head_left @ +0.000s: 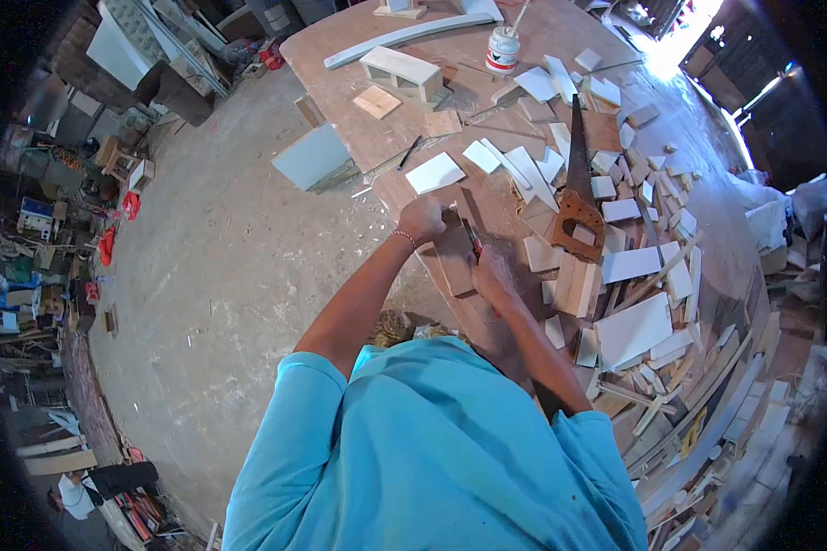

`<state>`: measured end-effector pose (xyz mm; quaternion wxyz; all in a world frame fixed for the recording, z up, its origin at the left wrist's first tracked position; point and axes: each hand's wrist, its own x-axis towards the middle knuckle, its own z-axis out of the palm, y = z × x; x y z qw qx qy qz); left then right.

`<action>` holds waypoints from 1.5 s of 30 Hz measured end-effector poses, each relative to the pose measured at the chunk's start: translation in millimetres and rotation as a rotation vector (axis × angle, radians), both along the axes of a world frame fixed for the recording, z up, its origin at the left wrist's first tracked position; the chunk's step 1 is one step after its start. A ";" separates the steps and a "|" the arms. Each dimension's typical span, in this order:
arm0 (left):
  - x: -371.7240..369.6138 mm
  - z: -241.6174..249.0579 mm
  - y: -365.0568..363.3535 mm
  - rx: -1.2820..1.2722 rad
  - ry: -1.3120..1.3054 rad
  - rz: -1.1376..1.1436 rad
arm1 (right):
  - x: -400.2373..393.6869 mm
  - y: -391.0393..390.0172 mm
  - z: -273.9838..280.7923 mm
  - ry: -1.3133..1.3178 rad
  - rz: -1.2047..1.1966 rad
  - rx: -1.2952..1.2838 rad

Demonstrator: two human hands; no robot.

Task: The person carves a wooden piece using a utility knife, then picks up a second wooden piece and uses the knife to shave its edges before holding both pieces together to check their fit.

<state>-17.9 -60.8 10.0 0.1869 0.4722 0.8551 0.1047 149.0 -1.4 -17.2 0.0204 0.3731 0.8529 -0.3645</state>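
Note:
My left hand (421, 220) is closed at the far end of a brown wooden piece (455, 264), near the table's edge; its fingertips are partly hidden. In my right hand (493, 277) is a slim red-handled tool (473, 238), its dark metal end pointing away from me beside the wood. The shape of its tip is too small to make out. Just beyond my left hand lies a white rectangular block (435, 173). To the right, a handsaw (579, 197) with a wooden handle rests on offcuts.
Many wood offcuts (634, 331) are heaped along the right side of the table (358, 119). A white glue tub (503, 50) holding a brush stands at the back, near a small wooden frame (402, 72). A pencil (410, 153) lies left. Another person (78, 491) is at lower left.

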 end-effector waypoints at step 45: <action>-18.5 -16.8 17.7 -0.035 0.039 -0.108 | -18.6 -5.3 -2.5 -0.064 -0.098 -0.040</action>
